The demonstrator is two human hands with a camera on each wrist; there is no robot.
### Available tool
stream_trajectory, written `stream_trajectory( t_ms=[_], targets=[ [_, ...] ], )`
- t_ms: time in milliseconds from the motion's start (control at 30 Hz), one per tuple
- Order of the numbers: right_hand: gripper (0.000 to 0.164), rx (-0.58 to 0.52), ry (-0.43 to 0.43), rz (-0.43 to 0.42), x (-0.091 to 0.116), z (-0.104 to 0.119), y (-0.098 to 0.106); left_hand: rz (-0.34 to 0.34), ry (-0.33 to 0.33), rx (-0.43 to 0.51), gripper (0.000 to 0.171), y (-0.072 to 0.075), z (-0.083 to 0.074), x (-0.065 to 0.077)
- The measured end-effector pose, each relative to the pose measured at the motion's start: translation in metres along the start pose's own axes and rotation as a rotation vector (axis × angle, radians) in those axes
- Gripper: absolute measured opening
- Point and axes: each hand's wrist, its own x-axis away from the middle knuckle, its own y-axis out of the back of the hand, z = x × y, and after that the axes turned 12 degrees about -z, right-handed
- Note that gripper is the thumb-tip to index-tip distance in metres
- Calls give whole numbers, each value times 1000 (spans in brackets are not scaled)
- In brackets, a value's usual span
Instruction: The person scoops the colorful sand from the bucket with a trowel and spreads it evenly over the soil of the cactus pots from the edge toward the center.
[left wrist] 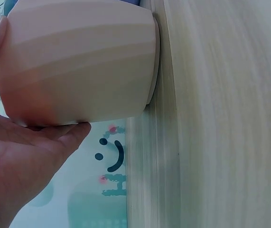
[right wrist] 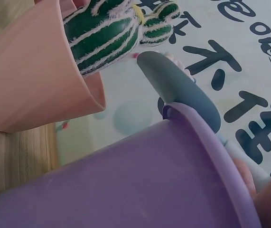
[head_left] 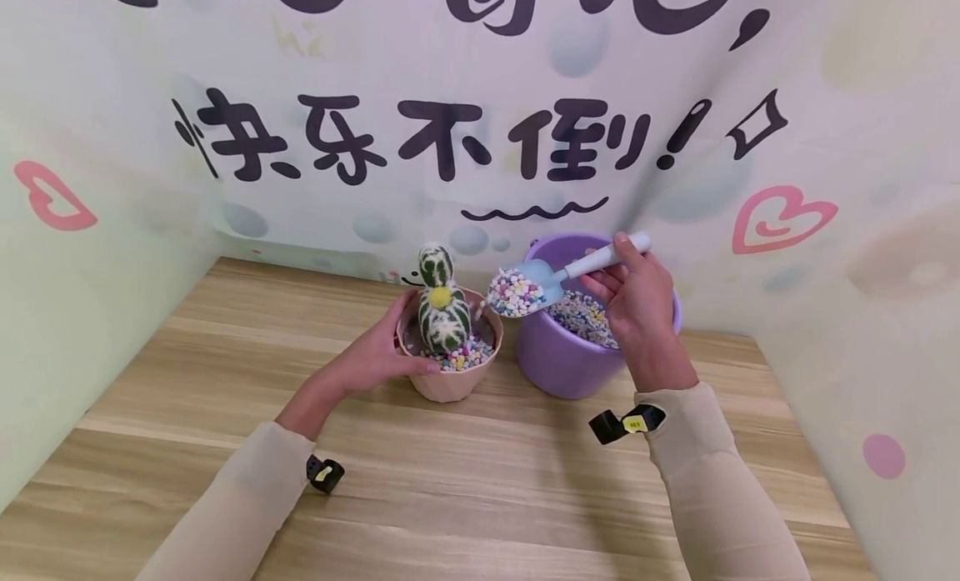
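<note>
Mid-frame, the right hand (head_left: 637,302) grips the scoop (head_left: 553,281), its length slanting down-left toward the pot (head_left: 447,386) the left hand (head_left: 373,353) holds.

I am looking into what seems a small staged booth: a wood-grain tabletop (head_left: 450,473) closed in on three sides by pale printed sheeting (head_left: 847,323), with bold black Chinese lettering (head_left: 446,141), pink hearts (head_left: 784,221) and, low down, a smiley face (left wrist: 111,155); I cannot tell what building holds it
</note>
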Motion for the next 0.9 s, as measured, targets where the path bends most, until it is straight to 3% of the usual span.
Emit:
stream_trajectory(
  t_ms=[267, 900],
  targets=[
    [27, 9, 19, -4, 0, 0, 0, 6, 6, -10, 117, 1, 0, -1],
    [27, 71, 103, 6, -1, 1, -4, 35, 15, 20, 113, 4, 1, -4]
  ],
)
